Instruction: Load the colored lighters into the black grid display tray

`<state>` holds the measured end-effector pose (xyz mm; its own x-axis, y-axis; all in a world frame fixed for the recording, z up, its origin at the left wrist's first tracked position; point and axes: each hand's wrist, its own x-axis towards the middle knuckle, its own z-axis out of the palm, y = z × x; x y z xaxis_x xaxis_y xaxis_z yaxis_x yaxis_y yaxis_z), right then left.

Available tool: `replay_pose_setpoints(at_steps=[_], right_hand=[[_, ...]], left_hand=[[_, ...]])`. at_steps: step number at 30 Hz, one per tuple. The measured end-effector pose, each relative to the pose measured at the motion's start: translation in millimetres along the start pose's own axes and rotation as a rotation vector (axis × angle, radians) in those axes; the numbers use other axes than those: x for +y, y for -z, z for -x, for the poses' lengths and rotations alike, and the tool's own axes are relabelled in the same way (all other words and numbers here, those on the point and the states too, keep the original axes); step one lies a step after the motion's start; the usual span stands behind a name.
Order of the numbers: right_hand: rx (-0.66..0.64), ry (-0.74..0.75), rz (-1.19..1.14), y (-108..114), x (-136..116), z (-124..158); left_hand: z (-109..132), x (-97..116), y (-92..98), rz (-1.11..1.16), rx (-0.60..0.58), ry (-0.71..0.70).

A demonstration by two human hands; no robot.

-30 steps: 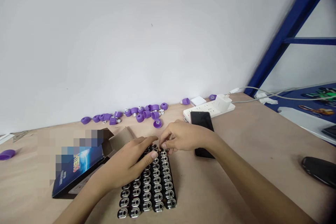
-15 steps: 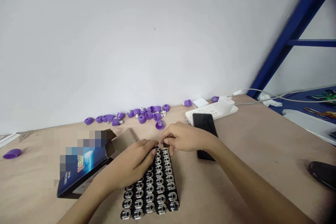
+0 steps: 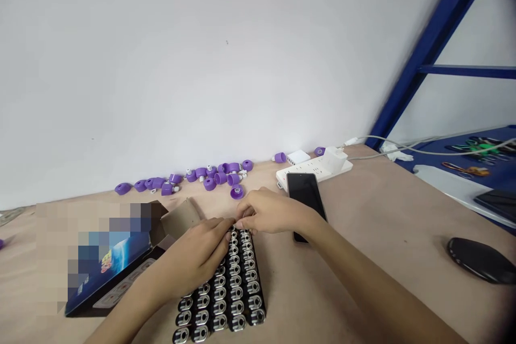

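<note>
Rows of small black-and-silver metal parts (image 3: pixel 229 290) lie packed in a grid on the tan wooden tabletop (image 3: pixel 346 279). My left hand (image 3: pixel 193 258) curves over the far end of the rows, its fingertips on the parts. My right hand (image 3: pixel 266 212) comes in from the right, with its fingertips meeting those of my left hand at the far end. The fingers seem to pinch a small part, but they hide most of it. A black phone (image 3: pixel 304 199) lies just beyond my right wrist.
A blue printed box (image 3: pixel 116 266) with an open cardboard flap stands left of my left hand, partly blurred out. Purple caps (image 3: pixel 213 178) line the wall. A white power strip (image 3: pixel 310 169) lies behind the phone, a black oval object (image 3: pixel 479 260) at right.
The whole scene has shifted left in view as the camera turned slightly. My hands have drawn closer together at the far end of the rows.
</note>
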<state>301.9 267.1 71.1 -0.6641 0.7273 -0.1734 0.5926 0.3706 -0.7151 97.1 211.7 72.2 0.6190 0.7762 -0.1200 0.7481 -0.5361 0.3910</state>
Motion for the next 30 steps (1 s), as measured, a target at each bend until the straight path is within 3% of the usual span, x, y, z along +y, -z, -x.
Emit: replay_pose_setpoints(at_steps=[4,7,11,14,16,19,22,23,26,30], right_hand=[[-0.004,-0.037,0.025,-1.0,1.1,0.2],[0.011,-0.027,0.022,-2.4,1.8,0.5],[0.074,0.043,-0.033,-5.0,3.9,0.2],[0.224,0.072,-0.121,-14.6,4.5,2.2],[0.363,0.075,-0.211,-30.8,4.2,6.7],[0.555,0.059,-0.372,-72.7,3.1,19.2],[0.686,0.065,-0.538,-123.3,0.1,33.8],[0.717,0.095,-0.710,-138.1,-1.8,37.8],[0.762,0.140,-0.949,-166.5,-8.7,42.3],[0.831,0.130,-0.944,-170.0,-13.3,30.7]], left_hand=[[-0.6,-1.3,-4.2,-0.014,0.020,-0.027],[-1.8,-2.0,-8.1,0.022,0.096,-0.067],[1.9,-5.5,-8.7,0.080,0.258,-0.056],[19.7,-13.1,-13.7,0.141,0.459,0.025],[39.5,-18.9,-27.6,0.187,0.608,0.093],[67.8,-21.7,-65.1,0.328,0.762,0.207],[77.1,-11.1,-101.7,0.973,0.811,0.265],[75.3,-5.2,-109.1,1.128,0.833,0.246],[62.2,10.9,-115.0,1.301,0.873,0.176],[43.8,13.2,-107.6,1.363,0.895,0.123]])
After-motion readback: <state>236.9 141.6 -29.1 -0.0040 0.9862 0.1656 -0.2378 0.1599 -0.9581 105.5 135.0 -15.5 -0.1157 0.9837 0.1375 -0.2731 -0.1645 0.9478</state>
